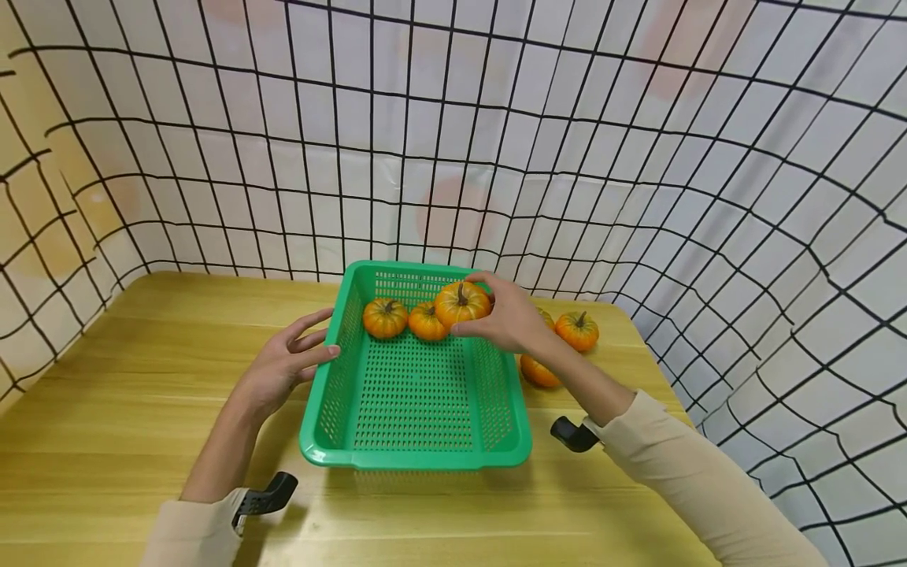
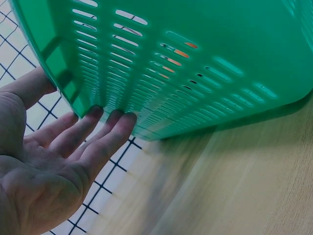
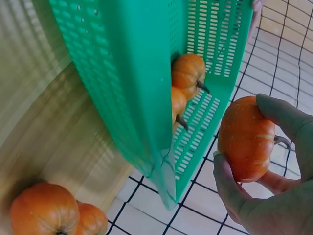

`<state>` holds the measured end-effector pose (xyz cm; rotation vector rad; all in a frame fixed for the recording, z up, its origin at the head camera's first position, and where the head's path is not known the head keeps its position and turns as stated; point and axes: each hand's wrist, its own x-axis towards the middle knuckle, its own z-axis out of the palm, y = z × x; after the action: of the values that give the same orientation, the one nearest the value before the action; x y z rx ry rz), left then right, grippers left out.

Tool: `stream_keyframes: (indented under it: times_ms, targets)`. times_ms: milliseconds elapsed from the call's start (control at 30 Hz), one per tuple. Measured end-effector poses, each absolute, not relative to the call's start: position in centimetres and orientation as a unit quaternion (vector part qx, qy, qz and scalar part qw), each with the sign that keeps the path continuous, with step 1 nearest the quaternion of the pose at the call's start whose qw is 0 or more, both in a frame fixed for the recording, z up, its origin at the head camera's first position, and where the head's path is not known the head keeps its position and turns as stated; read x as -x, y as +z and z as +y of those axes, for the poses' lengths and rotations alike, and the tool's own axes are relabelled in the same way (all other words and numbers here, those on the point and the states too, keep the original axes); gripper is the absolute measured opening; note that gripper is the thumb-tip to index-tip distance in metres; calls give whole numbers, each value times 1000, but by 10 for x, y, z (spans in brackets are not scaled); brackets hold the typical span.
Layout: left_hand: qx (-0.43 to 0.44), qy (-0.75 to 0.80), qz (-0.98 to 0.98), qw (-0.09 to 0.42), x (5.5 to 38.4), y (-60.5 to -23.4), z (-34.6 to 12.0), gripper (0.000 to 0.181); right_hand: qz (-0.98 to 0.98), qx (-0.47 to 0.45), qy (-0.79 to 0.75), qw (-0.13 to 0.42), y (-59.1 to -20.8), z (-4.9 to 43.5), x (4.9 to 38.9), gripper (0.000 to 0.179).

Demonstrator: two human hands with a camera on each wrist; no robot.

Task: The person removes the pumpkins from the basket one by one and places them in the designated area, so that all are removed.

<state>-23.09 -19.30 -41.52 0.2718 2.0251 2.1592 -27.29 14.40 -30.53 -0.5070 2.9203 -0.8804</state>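
A green plastic basket (image 1: pixel 418 460) with slotted walls sits on the table. Inside, near its far wall, lie two small orange pumpkins, one at the left (image 1: pixel 385 318) and one beside it (image 1: pixel 428 321). My right hand (image 1: pixel 512 315) holds another pumpkin (image 3: pixel 246 139) above the basket's far right part, thumb on one side and fingers on the other, its stem visible. At the basket's left side is my left hand (image 1: pixel 286 366), its thumb at the rim. In the left wrist view its fairly straight fingers (image 2: pixel 108 142) touch the outer wall (image 2: pixel 171 63).
Right of the basket, on the wooden table (image 1: pixel 177 362), lie several more pumpkins, among them one at the right (image 1: pixel 577 331) and one nearer (image 1: pixel 538 372), partly hidden by my right forearm. A black wire grid (image 1: pixel 425 150) over pale cloth borders the table's back and sides.
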Motion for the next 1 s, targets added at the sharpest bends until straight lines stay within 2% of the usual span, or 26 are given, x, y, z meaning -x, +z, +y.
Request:
stream_keyframes:
  times_ms: [333, 1000]
  targets:
    - [-89, 724, 678, 85, 231, -416, -193, 74, 943, 145, -299, 6, -308, 168, 274, 84]
    - [-89, 723, 680, 85, 231, -416, -193, 74, 950, 102, -296, 4, -310, 204, 275, 83]
